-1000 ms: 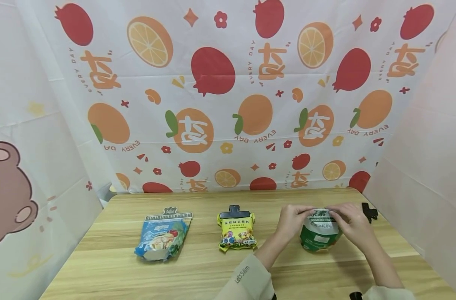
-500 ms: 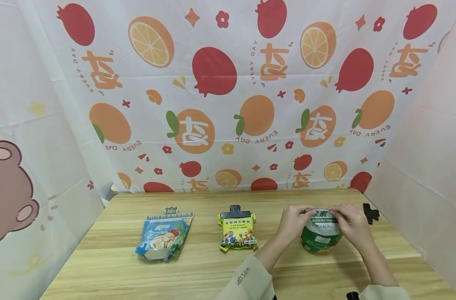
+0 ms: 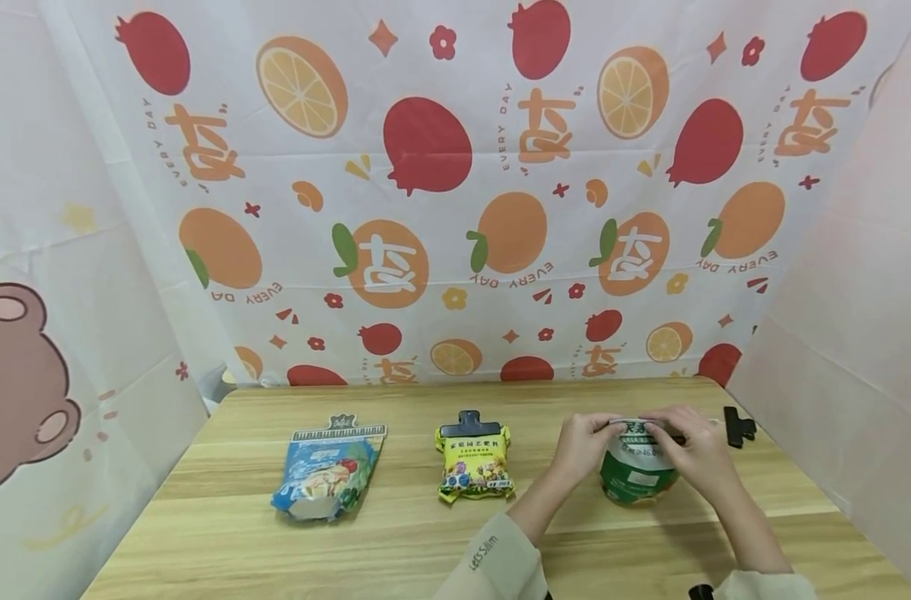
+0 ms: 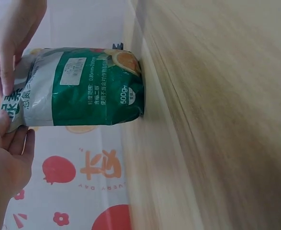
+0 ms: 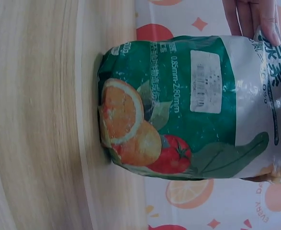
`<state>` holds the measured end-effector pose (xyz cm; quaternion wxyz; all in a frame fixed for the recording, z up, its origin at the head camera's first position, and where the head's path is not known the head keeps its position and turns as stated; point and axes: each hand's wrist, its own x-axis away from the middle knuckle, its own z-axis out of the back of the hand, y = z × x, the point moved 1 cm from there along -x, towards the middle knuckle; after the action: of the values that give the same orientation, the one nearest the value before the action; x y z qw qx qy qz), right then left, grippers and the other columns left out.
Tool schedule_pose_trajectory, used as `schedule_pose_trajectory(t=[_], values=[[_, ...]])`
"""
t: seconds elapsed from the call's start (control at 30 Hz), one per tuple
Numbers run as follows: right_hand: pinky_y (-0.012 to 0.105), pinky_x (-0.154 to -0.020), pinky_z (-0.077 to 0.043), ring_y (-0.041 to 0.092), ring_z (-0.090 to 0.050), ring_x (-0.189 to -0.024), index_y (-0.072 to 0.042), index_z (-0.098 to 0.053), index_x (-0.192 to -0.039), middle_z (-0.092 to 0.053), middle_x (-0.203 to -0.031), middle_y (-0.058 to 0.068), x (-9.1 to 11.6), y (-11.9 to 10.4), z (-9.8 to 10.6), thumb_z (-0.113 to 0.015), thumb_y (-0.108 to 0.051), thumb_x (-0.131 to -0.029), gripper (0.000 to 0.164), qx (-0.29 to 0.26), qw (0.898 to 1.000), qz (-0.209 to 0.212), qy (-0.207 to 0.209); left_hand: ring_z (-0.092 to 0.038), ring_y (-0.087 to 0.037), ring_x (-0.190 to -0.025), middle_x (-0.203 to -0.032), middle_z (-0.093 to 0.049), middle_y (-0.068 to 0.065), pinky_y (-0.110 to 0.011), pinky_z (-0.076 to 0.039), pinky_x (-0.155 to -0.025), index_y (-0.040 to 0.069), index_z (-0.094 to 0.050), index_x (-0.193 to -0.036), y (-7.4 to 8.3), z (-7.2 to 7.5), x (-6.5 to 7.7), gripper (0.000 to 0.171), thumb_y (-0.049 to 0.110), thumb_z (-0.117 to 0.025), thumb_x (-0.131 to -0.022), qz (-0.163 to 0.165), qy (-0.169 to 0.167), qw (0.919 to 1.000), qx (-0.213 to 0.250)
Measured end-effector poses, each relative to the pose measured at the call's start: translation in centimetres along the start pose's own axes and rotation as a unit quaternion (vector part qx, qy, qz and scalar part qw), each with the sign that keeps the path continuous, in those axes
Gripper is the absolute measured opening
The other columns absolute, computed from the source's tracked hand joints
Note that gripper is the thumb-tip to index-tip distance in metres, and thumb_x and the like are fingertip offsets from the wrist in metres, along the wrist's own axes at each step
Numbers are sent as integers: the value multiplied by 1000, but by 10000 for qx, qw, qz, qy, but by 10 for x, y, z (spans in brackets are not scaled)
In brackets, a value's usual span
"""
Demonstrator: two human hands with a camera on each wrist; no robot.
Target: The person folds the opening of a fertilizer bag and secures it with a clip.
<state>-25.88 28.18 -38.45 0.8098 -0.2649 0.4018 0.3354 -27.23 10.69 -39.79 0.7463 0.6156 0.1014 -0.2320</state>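
A green and white urea fertilizer bag [image 3: 638, 478] stands upright on the right part of the table. Orange and tomato pictures show on its front in the right wrist view, below the silvery upper part. My left hand [image 3: 579, 450] pinches the left end of the bag's top edge between thumb and fingers. On the other side, my right hand [image 3: 697, 452] pinches the same edge, its thumb in front. Both hands show in the left wrist view, the left hand [image 4: 8, 160] lower and the right hand [image 4: 11, 43] above. Fingers hide part of the top.
A black clip [image 3: 738, 427] lies right of the bag. A yellow fertilizer bag [image 3: 475, 467] with a black clip [image 3: 469, 425] is mid-table. Further left lies a blue food bag [image 3: 326, 479] with a decorated clip [image 3: 339, 431]. A fruit-print curtain [image 3: 463, 192] hangs behind.
My right hand has shifted slightly left along the bag's top edge, and its fingers cover more of the printing. My left hand stays nearly in place.
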Motion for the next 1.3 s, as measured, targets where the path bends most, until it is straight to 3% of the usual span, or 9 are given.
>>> schedule_pose_trajectory(t=[0.33, 0.53, 0.67, 0.73, 0.8, 0.9, 1.03, 1.13, 1.3], values=[[16, -64, -39, 12, -52, -72, -6, -66, -78, -63, -74, -1, 3, -2, -4, -75, 15, -61, 28, 228, 9992, -274, 193, -58, 4, -82, -86, -69, 2, -11, -46, -67, 6, -74, -90, 2, -3, 2, 13, 12, -66, -84, -59, 244, 9995, -194], [18, -66, -40, 10, -51, -77, -6, -66, -83, -63, -79, -2, 2, -4, 0, -74, 17, -62, 32, 85, 9995, -301, -8, -58, 1, -88, -91, -68, 4, -14, -47, -71, 7, -73, -96, 5, -2, 2, 15, 16, -65, -86, 51, 33, 9981, -610], [12, -70, -40, 11, -52, -84, -4, -68, -91, -64, -86, 2, 3, -3, 6, -71, 17, -67, 31, -58, 9988, -451, -195, -57, -1, -93, -98, -66, 6, -17, -47, -75, 12, -73, -100, 9, -1, 1, 16, 15, -66, -86, 0, -25, 9955, -947], [12, -74, -38, 10, -52, -87, -3, -68, -93, -65, -88, 4, 4, -1, 10, -70, 16, -69, 30, -67, 9975, -660, -223, -56, 3, -72, -99, -65, 8, -14, -45, -63, 15, -73, -101, 12, -1, 0, 17, 13, -67, -85, 27, -4, 9935, -1140], [15, -76, -37, 9, -51, -89, -3, -69, -92, -65, -89, 5, 5, 2, 14, -70, 14, -71, 28, -23, 9961, -855, -206, -44, 4, -50, -91, -66, 10, -11, -38, -49, 18, -72, -103, 15, -3, -1, 20, 13, -67, -84, 72, -1, 9911, -1330], [22, -71, -35, 6, -48, -85, -5, -69, -92, -65, -89, 5, 7, 6, 19, -69, 12, -73, 25, 133, 9943, -1039, -220, -27, -2, -38, -82, -63, 12, -14, -30, -41, 20, -71, -105, 17, -4, -3, 21, 18, -68, -84, 126, -46, 9884, -1511], [17, -63, -37, 3, -45, -79, -6, -69, -91, -64, -87, 3, 9, 11, 23, -68, 12, -75, 24, 161, 9936, -1096, -211, -51, 4, -64, -89, -66, 13, -12, -42, -61, 20, -73, -101, 17, -6, -4, 18, 25, -68, -84, 127, -12, 9887, -1495], [14, -60, -38, 3, -46, -78, -7, -69, -88, -63, -84, 0, 10, 14, 22, -69, 13, -74, 24, 101, 9938, -1096, -141, -56, 4, -87, -93, -67, 12, -13, -45, -71, 19, -75, -95, 16, -7, -5, 15, 26, -68, -83, 188, 142, 9901, -1385], [14, -61, -36, 3, -47, -79, -6, -69, -83, -64, -80, -2, 11, 15, 19, -70, 16, -69, 26, 69, 9937, -1108, 135, -58, 6, -82, -85, -68, 9, -9, -45, -67, 13, -76, -89, 16, -8, -4, 12, 20, -69, -83, 8, 284, 9930, -1146]])
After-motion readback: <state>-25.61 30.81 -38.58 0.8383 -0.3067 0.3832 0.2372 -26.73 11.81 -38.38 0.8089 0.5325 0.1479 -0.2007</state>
